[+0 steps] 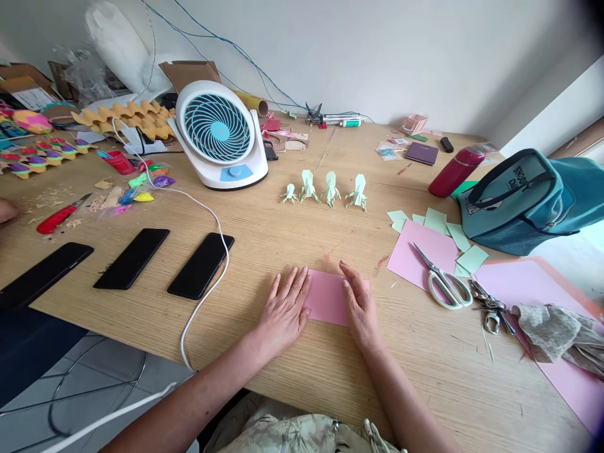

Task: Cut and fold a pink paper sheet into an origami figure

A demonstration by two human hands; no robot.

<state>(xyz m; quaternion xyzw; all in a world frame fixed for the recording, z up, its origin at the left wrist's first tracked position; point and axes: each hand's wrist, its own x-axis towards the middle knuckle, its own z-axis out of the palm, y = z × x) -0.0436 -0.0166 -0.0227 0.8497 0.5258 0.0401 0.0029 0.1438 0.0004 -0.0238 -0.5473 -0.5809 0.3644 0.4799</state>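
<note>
- Pale wall [401, 50] behind, wood-grained desk [264, 226] in front; on it, well off to the left of the fingers, lie three dark phones [44, 274] [132, 258] [201, 264], with a white cable [195, 314] looping across the nearest one.
- Beyond those phones, and far ahead and left of the fingers, stands a white fan [219, 132].
- Left hand [280, 314]: palm down, fingers laid out flat and slightly parted, pointing forward; they touch the left end of the pink paper, the thumb near its close corner.
- Straight ahead of the fingers, well apart from them, four small green paper figures [289, 193] [307, 185] [331, 187] [358, 190] stand in a row.
- Pink paper [326, 299]: flat on the desk, between the two hands, to the right of the left fingers and to the left of the right palm. Its long axis runs side to side, across the direction of the fingers. Both hands touch it, so neither is clearly nearer.
- Right hand [363, 311]: turned partly on its side over the right end, fingers bent, thumb on top; whether they pinch the edge, I cannot tell.
- Right of those fingers, apart, scissors [446, 283] rest partly on a larger pink sheet [415, 248].
</note>
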